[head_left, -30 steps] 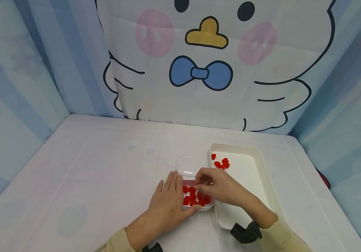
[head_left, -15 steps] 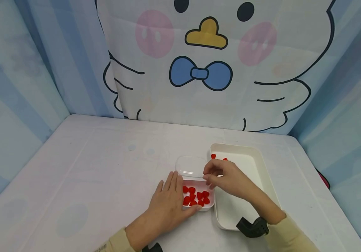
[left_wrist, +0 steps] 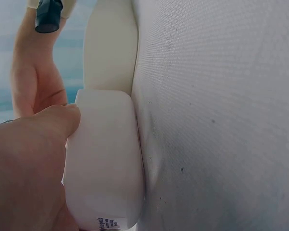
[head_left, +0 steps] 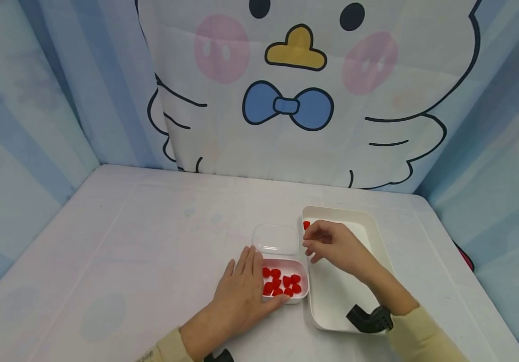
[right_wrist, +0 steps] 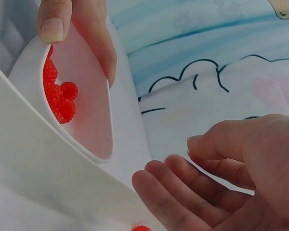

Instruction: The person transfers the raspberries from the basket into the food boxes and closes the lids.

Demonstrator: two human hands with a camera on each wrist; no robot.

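A small white box [head_left: 304,271] holds several red raspberries [head_left: 276,283], seen closer in the right wrist view as bumpy raspberries [right_wrist: 60,96]. My left hand [head_left: 241,296] rests along the box's left end with fingers straight, its thumb touching the near rim. Over the left part of a larger white tray [head_left: 345,301] hovers my right hand [head_left: 338,249], fingers loosely bent. In the right wrist view, nothing shows between the right hand's [right_wrist: 221,178] thumb and fingers. One raspberry [head_left: 307,224] is visible in the tray's far left corner; the hand hides the tray floor beside it.
A clear plastic lid [head_left: 275,239] lies just behind the box. The tray stands close against the box's right side. White cloth [head_left: 151,241] covers the table, and printed curtains [head_left: 78,85] rise at the back and sides.
My right hand has moved from above the raspberries in the box, rightward and farther away, to above the tray. My left hand and the box have stayed in place.
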